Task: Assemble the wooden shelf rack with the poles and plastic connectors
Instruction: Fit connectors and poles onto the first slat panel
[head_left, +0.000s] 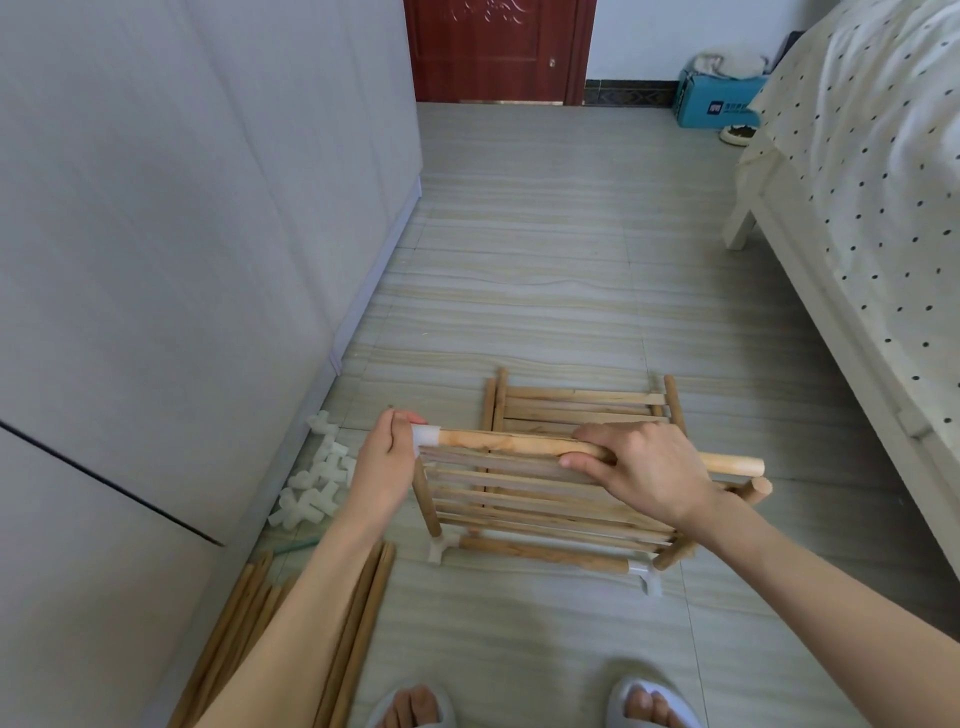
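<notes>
A slatted wooden shelf panel (540, 499) stands on edge on the floor, its lower poles joined by white plastic connectors (439, 551). Across its top lies a wooden pole (509, 444). My left hand (387, 457) pinches a white connector (427, 435) on the pole's left end. My right hand (639, 470) grips the pole near its middle, and the pole's right end (743, 464) sticks out free. A second slatted panel (582, 402) lies flat on the floor behind.
A heap of spare white connectors (317, 483) lies by the grey cabinet (182, 260) on the left. Loose poles (358, 634) lie at lower left. A bed (857, 234) flanks the right. My slippered feet (415, 706) are at the bottom edge.
</notes>
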